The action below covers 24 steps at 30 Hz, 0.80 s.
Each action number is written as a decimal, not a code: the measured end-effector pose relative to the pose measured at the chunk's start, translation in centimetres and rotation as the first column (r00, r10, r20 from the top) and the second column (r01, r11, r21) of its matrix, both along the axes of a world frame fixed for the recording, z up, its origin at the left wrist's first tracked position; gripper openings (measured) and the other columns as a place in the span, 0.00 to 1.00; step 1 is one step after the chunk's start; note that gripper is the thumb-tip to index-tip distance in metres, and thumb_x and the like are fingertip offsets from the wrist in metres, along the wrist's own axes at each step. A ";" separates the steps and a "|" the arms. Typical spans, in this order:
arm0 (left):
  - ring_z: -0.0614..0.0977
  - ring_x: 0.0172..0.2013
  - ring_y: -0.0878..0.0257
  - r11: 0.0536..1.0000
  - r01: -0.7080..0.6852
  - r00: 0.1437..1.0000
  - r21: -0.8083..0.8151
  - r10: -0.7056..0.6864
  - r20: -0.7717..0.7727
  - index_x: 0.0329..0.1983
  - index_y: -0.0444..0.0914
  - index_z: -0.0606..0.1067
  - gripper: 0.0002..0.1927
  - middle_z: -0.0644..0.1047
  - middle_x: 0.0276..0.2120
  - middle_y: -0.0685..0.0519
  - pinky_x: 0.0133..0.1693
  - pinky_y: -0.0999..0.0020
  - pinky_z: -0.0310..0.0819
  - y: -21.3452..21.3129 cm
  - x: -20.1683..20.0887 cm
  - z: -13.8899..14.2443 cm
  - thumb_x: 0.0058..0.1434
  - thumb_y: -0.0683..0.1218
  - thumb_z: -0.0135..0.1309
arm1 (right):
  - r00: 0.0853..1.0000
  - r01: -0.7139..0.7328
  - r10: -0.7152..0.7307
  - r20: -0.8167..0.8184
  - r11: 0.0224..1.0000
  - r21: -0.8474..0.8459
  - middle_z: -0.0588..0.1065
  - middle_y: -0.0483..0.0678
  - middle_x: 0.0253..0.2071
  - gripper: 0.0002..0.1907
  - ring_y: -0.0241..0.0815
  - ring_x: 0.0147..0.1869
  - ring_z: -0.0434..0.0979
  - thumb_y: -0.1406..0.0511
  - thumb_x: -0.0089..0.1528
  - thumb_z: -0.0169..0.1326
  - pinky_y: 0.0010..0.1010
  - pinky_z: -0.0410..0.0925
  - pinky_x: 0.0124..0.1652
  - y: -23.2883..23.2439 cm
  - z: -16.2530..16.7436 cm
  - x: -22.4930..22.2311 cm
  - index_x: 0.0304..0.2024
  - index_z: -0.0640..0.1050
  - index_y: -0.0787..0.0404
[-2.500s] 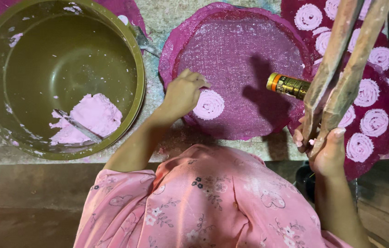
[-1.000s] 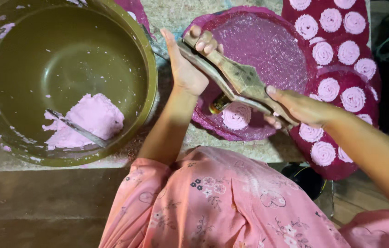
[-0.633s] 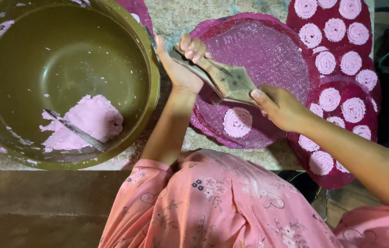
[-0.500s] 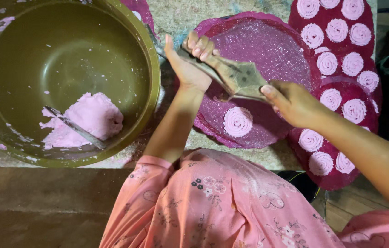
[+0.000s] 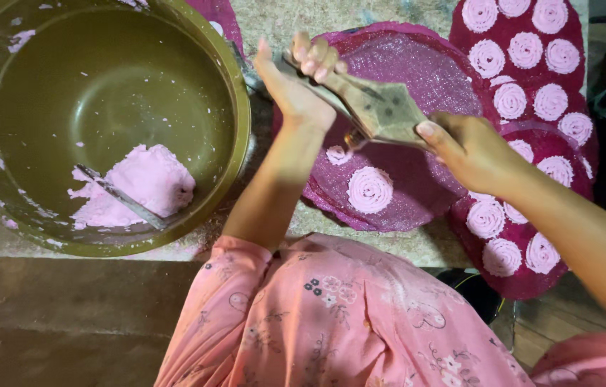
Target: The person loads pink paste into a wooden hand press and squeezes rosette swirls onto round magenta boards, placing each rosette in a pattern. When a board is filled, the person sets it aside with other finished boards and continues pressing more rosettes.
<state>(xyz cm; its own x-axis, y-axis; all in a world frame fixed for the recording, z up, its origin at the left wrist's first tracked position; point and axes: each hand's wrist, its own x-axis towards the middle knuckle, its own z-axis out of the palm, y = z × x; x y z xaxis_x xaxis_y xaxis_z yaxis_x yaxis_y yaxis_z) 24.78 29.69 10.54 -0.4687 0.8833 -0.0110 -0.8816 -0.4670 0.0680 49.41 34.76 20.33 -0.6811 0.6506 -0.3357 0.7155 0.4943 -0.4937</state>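
Note:
My left hand (image 5: 296, 79) grips one end of a wooden press (image 5: 374, 107), and my right hand (image 5: 468, 147) holds the other end. The press hovers over a round magenta woven tray (image 5: 425, 64). A fresh strand of pink dough (image 5: 337, 154) comes down under the press onto the tray. Beside it lies a finished pink spiral (image 5: 369, 190). The brass nozzle under the press is mostly hidden.
A large olive bowl (image 5: 238, 143) at left holds a lump of pink dough (image 5: 138, 183) and a metal spoon (image 5: 120, 197). Stacked magenta trays (image 5: 568, 100) at right carry several pink spirals. All rest on a stone slab; my pink sleeves fill the foreground.
I brought the press down from upright to level and took both ends. It has shifted left over the tray, and a second bit of dough has appeared beside the first spiral.

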 end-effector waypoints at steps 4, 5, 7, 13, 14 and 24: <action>0.62 0.20 0.65 1.000 -0.025 0.995 -0.013 0.023 -0.100 0.23 0.45 0.61 0.29 0.60 0.17 0.60 0.31 0.62 0.61 -0.9 -2.3 0.3 0.66 0.71 0.33 | 0.994 0.015 -0.028 -0.110 0.993 -0.119 0.73 0.49 0.24 0.29 0.41 0.28 0.74 0.47 0.71 0.37 0.38 0.68 0.32 -1.3 -1.7 -1.1 0.39 0.75 0.65; 0.62 0.20 0.66 1.000 -0.009 0.996 -0.008 0.008 -0.094 0.23 0.45 0.61 0.30 0.60 0.18 0.60 0.30 0.64 0.60 -1.6 -2.3 0.0 0.67 0.71 0.33 | 0.994 0.007 -0.022 -0.107 0.990 -0.138 0.73 0.49 0.23 0.28 0.41 0.28 0.74 0.47 0.71 0.37 0.38 0.68 0.32 -1.8 -2.0 -0.9 0.39 0.76 0.64; 0.61 0.19 0.66 0.999 -0.021 0.995 -0.038 0.017 -0.093 0.23 0.46 0.61 0.30 0.61 0.17 0.61 0.28 0.65 0.58 -2.3 -1.6 -0.6 0.67 0.72 0.33 | 0.996 0.027 -0.043 -0.076 0.980 -0.198 0.72 0.50 0.23 0.28 0.42 0.27 0.73 0.47 0.70 0.36 0.39 0.68 0.32 -2.2 -2.0 -0.1 0.40 0.76 0.63; 0.62 0.19 0.65 0.997 -0.032 0.999 -0.077 0.031 -0.006 0.22 0.46 0.61 0.28 0.61 0.16 0.60 0.31 0.62 0.61 1.0 1.8 -0.8 0.67 0.69 0.34 | 0.992 0.107 -0.102 0.071 0.991 -0.075 0.74 0.50 0.24 0.31 0.43 0.29 0.75 0.47 0.71 0.38 0.39 0.69 0.34 0.2 -1.0 1.9 0.37 0.77 0.66; 0.63 0.20 0.65 1.000 -0.023 1.000 -0.016 0.023 -0.021 0.23 0.46 0.61 0.27 0.62 0.17 0.60 0.33 0.62 0.61 1.7 1.6 -0.4 0.67 0.69 0.34 | 0.993 0.109 -0.107 0.052 0.994 -0.033 0.73 0.50 0.24 0.31 0.43 0.30 0.75 0.47 0.72 0.39 0.39 0.68 0.35 0.5 -1.2 1.9 0.37 0.77 0.67; 0.77 0.34 0.62 0.738 0.283 0.716 -0.612 -0.587 -0.378 0.54 0.36 0.71 0.35 0.81 0.40 0.52 0.38 0.66 0.69 -2.2 0.5 0.0 0.70 0.63 0.18 | 0.964 0.090 -0.117 -0.238 0.989 -0.119 0.69 0.44 0.23 0.26 0.34 0.28 0.67 0.49 0.71 0.43 0.32 0.63 0.29 0.2 -3.2 3.6 0.31 0.73 0.63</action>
<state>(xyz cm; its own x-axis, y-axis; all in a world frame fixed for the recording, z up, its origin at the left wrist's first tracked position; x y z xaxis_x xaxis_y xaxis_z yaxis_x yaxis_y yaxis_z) 25.24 27.53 10.55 -0.0923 0.9240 -0.3710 -0.7197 0.1955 0.6661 53.04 34.95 17.09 -0.6816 0.6917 -0.2388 0.6116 0.3592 -0.7050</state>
